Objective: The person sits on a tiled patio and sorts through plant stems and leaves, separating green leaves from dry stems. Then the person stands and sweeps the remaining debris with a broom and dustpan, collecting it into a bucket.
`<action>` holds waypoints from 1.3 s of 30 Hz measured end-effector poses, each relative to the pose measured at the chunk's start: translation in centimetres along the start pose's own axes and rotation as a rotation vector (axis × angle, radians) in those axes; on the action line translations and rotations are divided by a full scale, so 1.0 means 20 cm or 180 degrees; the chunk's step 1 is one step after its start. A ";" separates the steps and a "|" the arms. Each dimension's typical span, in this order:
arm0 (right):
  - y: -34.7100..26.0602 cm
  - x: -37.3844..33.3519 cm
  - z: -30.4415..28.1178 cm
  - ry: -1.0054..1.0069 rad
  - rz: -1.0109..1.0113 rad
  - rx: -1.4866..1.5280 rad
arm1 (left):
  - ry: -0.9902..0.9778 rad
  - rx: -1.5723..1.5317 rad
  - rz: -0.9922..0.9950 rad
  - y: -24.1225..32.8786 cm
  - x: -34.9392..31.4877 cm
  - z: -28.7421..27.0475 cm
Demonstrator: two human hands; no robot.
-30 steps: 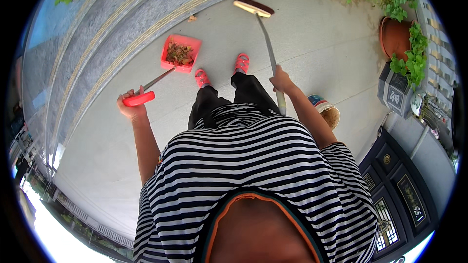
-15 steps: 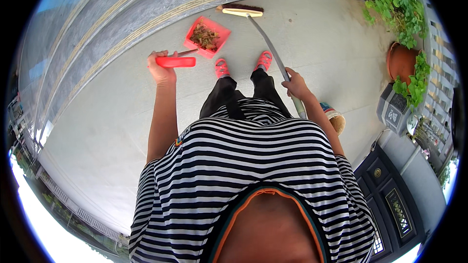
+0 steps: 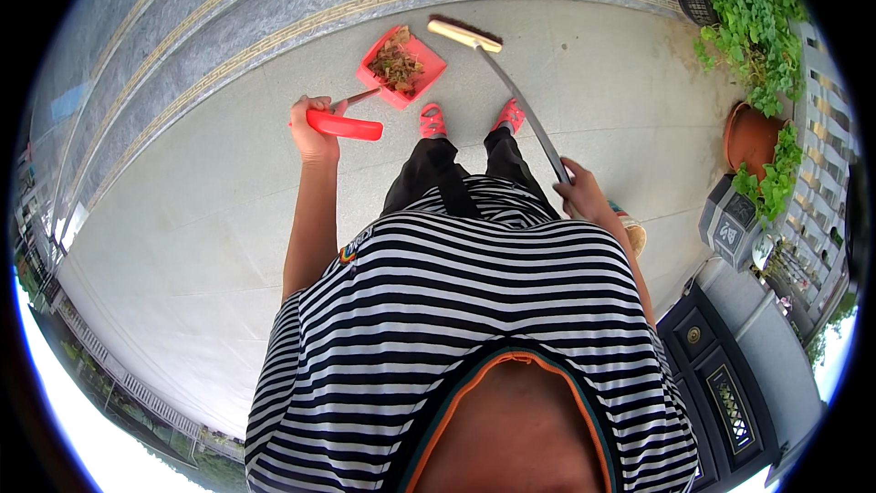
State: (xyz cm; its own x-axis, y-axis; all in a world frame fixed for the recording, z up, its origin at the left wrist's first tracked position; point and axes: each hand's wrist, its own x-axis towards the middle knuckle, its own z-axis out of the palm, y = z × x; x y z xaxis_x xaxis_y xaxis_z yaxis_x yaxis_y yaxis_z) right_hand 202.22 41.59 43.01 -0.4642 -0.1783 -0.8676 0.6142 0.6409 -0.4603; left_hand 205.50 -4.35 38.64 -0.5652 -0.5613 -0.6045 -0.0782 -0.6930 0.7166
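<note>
My left hand (image 3: 315, 123) is closed round the handle of a long-handled dustpan; the red grip end sticks out to its right. The red dustpan (image 3: 430, 78) lies ahead of my feet with dry leaves and debris (image 3: 394, 68) heaped in it. In my right hand (image 3: 584, 192) is the grey handle of a broom (image 3: 525, 100), fingers wrapped round it. The broom's cream head (image 3: 464, 35), with dark bristles, sits just right of the dustpan and beyond my feet, tilted and apart from the pan.
Grey stone steps (image 3: 365, 0) with a yellow patterned border rise ahead and left. A bucket (image 3: 631, 228) stands partly hidden behind my right forearm. At right are a terracotta pot (image 3: 750, 137), leafy plants (image 3: 753, 32), a grey hexagonal planter (image 3: 727, 219) and a dark door (image 3: 721, 383).
The broom head has turned, its right end now lower, and my right hand has shifted slightly down the picture. Dustpan and left hand appear a little further right as the view moves.
</note>
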 end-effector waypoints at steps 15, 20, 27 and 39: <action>-0.10 -0.10 0.04 -0.0724 0.0197 0.0207 | -0.0150 0.0093 0.0007 0.08 0.04 -0.18; -0.03 -0.18 -0.13 0.0030 0.0343 0.0245 | -0.0357 0.0076 -0.0075 0.13 -0.08 -0.32; -0.01 0.37 -0.24 0.0778 0.0308 0.0474 | -0.0275 0.0175 -0.0157 0.10 -0.11 -0.37; -0.02 0.07 0.19 -0.0809 0.0192 0.0414 | 0.0065 0.0218 -0.0144 0.10 -0.11 -0.34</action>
State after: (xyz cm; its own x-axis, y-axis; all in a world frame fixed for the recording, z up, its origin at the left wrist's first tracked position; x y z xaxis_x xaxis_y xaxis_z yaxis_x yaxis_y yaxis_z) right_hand 203.75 38.27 41.17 -0.2595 -0.3345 -0.9060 0.7201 0.5580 -0.4123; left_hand 212.14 -7.57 39.16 -0.5431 -0.5397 -0.6433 -0.1598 -0.6857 0.7102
